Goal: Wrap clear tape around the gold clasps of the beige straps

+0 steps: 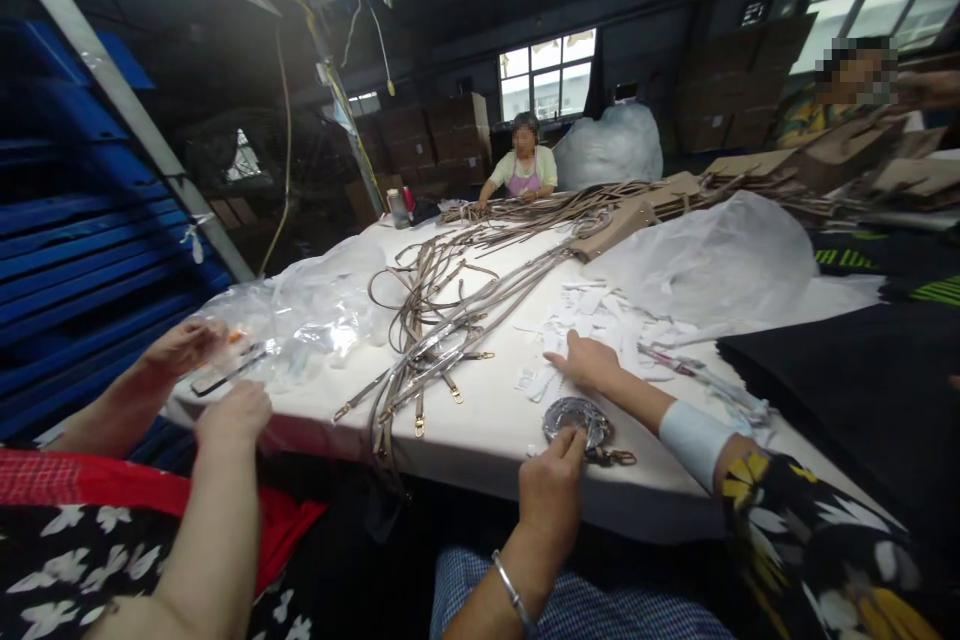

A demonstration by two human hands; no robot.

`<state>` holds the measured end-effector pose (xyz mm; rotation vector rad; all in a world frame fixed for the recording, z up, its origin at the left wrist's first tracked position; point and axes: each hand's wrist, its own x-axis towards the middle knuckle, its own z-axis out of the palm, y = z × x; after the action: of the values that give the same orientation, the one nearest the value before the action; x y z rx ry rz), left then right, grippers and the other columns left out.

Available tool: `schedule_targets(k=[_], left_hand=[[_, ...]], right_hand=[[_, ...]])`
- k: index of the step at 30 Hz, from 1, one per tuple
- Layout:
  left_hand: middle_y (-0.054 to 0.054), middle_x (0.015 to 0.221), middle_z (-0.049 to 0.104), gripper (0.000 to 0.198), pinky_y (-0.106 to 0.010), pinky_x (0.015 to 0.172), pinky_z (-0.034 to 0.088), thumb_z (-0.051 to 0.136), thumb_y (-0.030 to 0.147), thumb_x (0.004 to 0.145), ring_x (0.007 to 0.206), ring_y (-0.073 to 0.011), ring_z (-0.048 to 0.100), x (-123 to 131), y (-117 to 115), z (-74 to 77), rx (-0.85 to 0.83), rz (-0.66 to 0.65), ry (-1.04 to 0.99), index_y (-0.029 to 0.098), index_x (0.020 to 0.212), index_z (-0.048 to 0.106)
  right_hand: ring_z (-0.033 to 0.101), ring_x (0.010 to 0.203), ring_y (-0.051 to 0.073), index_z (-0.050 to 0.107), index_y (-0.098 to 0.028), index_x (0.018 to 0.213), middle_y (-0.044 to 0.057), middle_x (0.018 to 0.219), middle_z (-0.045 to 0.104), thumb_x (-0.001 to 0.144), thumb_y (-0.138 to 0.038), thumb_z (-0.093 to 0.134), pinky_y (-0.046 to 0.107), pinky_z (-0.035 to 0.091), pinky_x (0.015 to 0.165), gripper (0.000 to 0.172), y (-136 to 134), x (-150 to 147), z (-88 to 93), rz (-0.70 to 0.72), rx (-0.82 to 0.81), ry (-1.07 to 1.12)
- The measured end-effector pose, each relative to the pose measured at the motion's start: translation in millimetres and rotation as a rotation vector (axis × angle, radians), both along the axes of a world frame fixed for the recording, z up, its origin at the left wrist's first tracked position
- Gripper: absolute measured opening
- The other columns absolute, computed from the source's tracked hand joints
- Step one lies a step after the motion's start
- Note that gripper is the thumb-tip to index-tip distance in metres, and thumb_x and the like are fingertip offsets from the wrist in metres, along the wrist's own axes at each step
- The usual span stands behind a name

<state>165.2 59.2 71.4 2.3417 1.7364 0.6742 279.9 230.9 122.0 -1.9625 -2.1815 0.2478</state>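
"Coil nearest us, pinched at its rim. Why?"

"Likely so it can't spring loose. The left hand (551, 485) grips that film-wrapped coiled strap (577, 412) by the table's (495, 420) front edge, its clasp (622, 458) poking out to the right."

"And the right hand (591, 362)?"

"Just beyond, forefinger stretched over the white slips (596, 308), which seem heaped there for easy reach. I can't tell whether it has hold of one."

"The neighbour's hands (236, 410) on the left?"

"Beside the clear plastic (322, 310); whatever they hold is blurred."

"Those loose straps (412, 345) past the coil?"

"Some ends overhang the front edge, so I can't see them all. Lying lengthwise probably limits tangling."

"Farther off?"

"Someone in pale yellow (529, 170) bends over more straps, hands too small to read. At the right, tan pieces (840, 155) partly hide another worker (799, 125)."
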Motion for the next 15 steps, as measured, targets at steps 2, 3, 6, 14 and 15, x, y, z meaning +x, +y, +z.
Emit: schedule_targets(k=[2, 3, 6, 14, 15], left_hand=[[-0.004, 0.133, 0.061, 0.047, -0.028, 0.077, 0.059, 0.047, 0.008, 0.091, 0.091, -0.0205, 0.071, 0.5, -0.5, -0.5, 0.011, 0.003, -0.001, 0.028, 0.133, 0.055], [-0.003, 0.132, 0.061, 0.047, -0.028, 0.076, 0.059, 0.047, 0.008, 0.091, 0.091, -0.0204, 0.071, 0.6, -0.7, -0.5, 0.015, 0.002, -0.005, 0.028, 0.133, 0.055], [-0.003, 0.132, 0.061, 0.047, -0.028, 0.078, 0.059, 0.048, 0.007, 0.091, 0.092, -0.02, 0.07, 0.3, -0.6, -0.5, 0.02, -0.012, -0.027, 0.028, 0.132, 0.056], [-0.004, 0.13, 0.062, 0.046, -0.031, 0.075, 0.06, 0.049, 0.008, 0.089, 0.09, -0.0219, 0.071, -1.8, 3.0, 1.4, -0.001, -0.03, -0.036, 0.026, 0.131, 0.057], [-0.003, 0.131, 0.062, 0.046, -0.031, 0.074, 0.06, 0.049, 0.007, 0.089, 0.089, -0.0223, 0.071, -2.0, 3.0, 1.6, -0.005, -0.032, -0.036, 0.026, 0.131, 0.057]], right_hand=[[0.065, 0.101, 0.034, 0.055, -0.005, 0.12, 0.024, 0.108, 0.068, 0.085, -0.047, 0.061, 0.041, 0.049, 0.08, 0.055, 5.0, -5.2, -0.9, -0.028, -0.036, -0.028], [0.065, 0.101, 0.033, 0.055, -0.006, 0.12, 0.022, 0.108, 0.068, 0.085, -0.044, 0.063, 0.041, 0.05, 0.081, 0.052, 7.5, -6.6, -1.0, -0.039, -0.052, -0.038], [0.065, 0.098, 0.025, 0.057, -0.012, 0.119, 0.013, 0.111, 0.066, 0.091, -0.038, 0.06, 0.041, 0.052, 0.083, 0.038, 15.1, -4.7, -0.7, -0.061, -0.084, -0.046], [0.061, 0.104, 0.022, 0.06, -0.017, 0.117, 0.009, 0.121, 0.06, 0.094, -0.032, 0.058, 0.043, 0.052, 0.089, 0.027, 22.5, 33.3, 0.0, -0.003, -0.03, 0.019], [0.061, 0.105, 0.022, 0.06, -0.017, 0.116, 0.009, 0.121, 0.06, 0.094, -0.032, 0.057, 0.044, 0.052, 0.089, 0.026, 21.8, 38.8, 0.2, 0.001, -0.023, 0.036]])
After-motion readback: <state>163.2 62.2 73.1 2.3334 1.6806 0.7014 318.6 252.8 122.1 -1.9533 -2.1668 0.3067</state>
